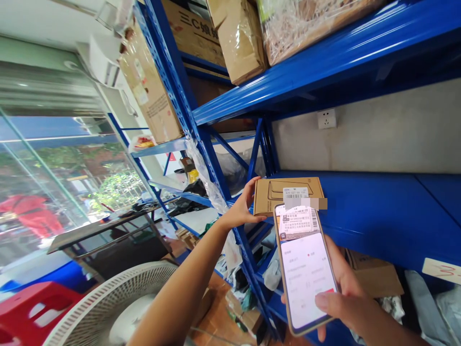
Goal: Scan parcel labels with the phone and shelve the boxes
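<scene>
My left hand (245, 204) grips the left end of a flat brown cardboard box (264, 196) at the edge of a blue shelf. A white barcode label (294, 193) is stuck on the box, and part of its face is hidden behind the phone. In front of it, my right hand (342, 293) holds a smartphone (304, 274) upright and tilted, its thumb over the lower part of the lit screen. The upper part of the screen shows a shipping label; the text below is too blurred to read.
The blue metal rack (389, 202) carries boxes above, and parcels lie beneath it. A white fan (133, 312) stands close at the lower left beside a red plastic stool (39, 312). A wall socket (327, 118) is behind the shelf. Outside the window is a person in red (30, 216).
</scene>
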Demonstrator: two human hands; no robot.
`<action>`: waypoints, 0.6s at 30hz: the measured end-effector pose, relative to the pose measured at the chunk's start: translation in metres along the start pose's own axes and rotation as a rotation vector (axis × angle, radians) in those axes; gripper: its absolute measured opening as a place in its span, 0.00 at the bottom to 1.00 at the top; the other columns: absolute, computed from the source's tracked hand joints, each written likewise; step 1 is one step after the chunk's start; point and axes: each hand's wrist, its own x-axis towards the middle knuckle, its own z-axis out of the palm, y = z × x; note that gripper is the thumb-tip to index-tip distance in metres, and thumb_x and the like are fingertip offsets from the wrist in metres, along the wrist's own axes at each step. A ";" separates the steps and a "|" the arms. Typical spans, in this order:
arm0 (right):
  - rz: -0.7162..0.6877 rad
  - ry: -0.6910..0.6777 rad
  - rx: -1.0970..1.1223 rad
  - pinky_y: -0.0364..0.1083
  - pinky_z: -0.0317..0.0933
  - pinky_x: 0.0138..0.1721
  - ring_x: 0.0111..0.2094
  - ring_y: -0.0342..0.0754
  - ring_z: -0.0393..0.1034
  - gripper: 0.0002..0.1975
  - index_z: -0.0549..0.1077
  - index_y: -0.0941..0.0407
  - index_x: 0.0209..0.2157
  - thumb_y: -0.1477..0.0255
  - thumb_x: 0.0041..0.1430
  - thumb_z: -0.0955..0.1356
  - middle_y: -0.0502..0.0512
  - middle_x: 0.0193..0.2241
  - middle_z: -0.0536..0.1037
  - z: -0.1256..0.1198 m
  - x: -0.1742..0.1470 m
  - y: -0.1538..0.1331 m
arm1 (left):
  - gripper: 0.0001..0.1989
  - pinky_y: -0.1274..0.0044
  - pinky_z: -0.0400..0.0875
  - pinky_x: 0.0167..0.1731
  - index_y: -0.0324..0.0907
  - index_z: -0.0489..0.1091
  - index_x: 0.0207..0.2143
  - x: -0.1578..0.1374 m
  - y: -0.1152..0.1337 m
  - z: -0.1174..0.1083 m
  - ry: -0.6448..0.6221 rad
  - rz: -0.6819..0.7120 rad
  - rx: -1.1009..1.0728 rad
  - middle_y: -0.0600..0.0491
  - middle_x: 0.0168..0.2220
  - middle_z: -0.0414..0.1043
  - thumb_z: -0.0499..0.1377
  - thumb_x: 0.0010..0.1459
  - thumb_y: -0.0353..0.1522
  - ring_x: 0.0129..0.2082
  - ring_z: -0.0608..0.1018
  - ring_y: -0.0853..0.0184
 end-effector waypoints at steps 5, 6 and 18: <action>0.020 0.031 -0.037 0.36 0.67 0.20 0.27 0.45 0.76 0.58 0.41 0.49 0.71 0.58 0.49 0.78 0.58 0.39 0.82 0.000 0.001 -0.002 | 0.60 0.56 0.52 0.69 0.46 0.42 0.67 0.000 0.000 0.000 -0.009 0.004 -0.001 0.37 0.68 0.50 0.75 0.41 0.44 0.71 0.55 0.47; 0.021 0.032 -0.039 0.36 0.67 0.20 0.26 0.45 0.76 0.57 0.42 0.50 0.71 0.58 0.49 0.78 0.57 0.38 0.82 0.001 0.001 -0.003 | 0.59 0.56 0.52 0.69 0.46 0.42 0.67 0.000 0.000 0.000 -0.008 0.005 0.002 0.37 0.68 0.50 0.75 0.42 0.43 0.71 0.55 0.47; -0.053 -0.045 0.041 0.40 0.73 0.25 0.31 0.49 0.81 0.55 0.42 0.47 0.70 0.62 0.51 0.77 0.59 0.43 0.83 -0.014 -0.002 0.007 | 0.58 0.57 0.60 0.65 0.46 0.54 0.64 -0.022 -0.007 -0.001 0.224 0.097 0.013 0.41 0.60 0.63 0.77 0.33 0.45 0.62 0.67 0.48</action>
